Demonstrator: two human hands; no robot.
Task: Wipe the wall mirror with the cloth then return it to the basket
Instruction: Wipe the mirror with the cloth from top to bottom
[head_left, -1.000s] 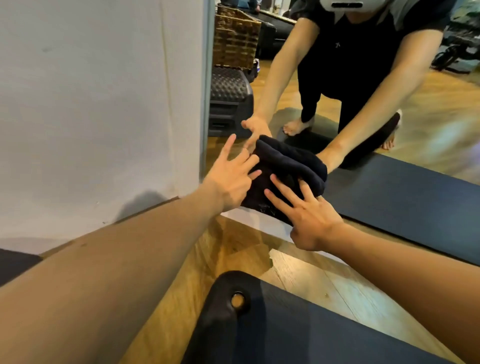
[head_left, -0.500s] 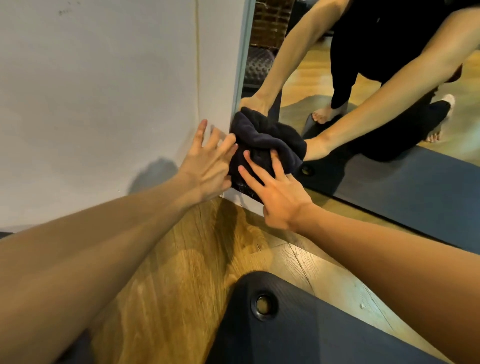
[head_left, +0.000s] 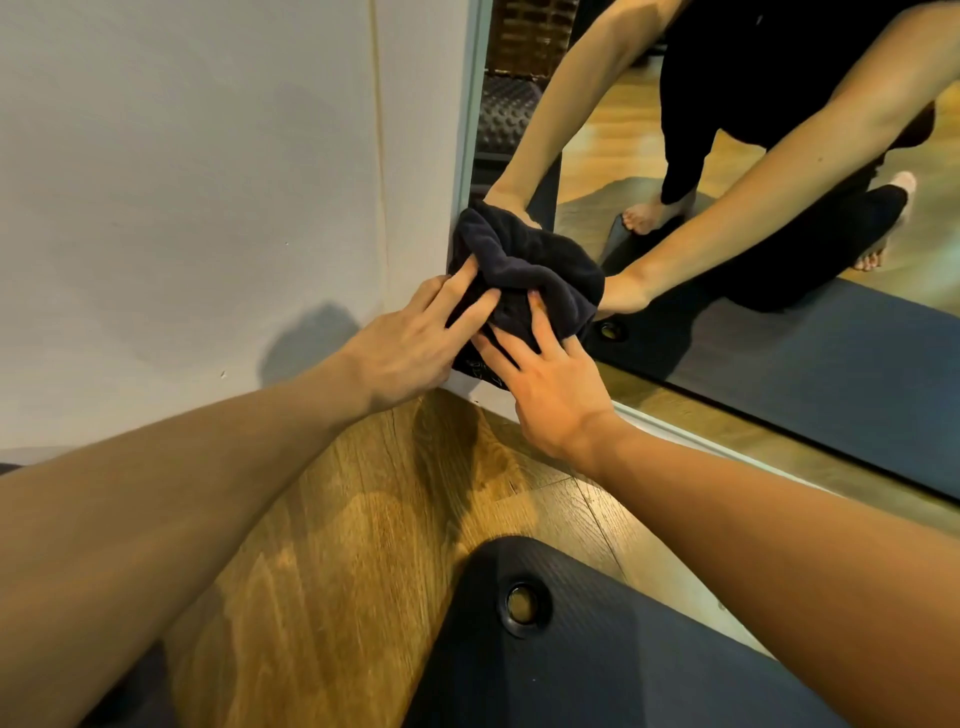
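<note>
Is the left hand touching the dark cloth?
Touching. The head view shows the left hand with its fingers lying flat on the dark cloth, no gap between them, pressing it against the mirror at its lower corner.

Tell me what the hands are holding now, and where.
The dark cloth: left hand and right hand press its near face against the mirror, fingers spread.

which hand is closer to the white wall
The left hand: it presses the dark cloth at the framed edge of the mirror beside the white wall, while the right hand presses the cloth's lower part, farther from it.
</note>
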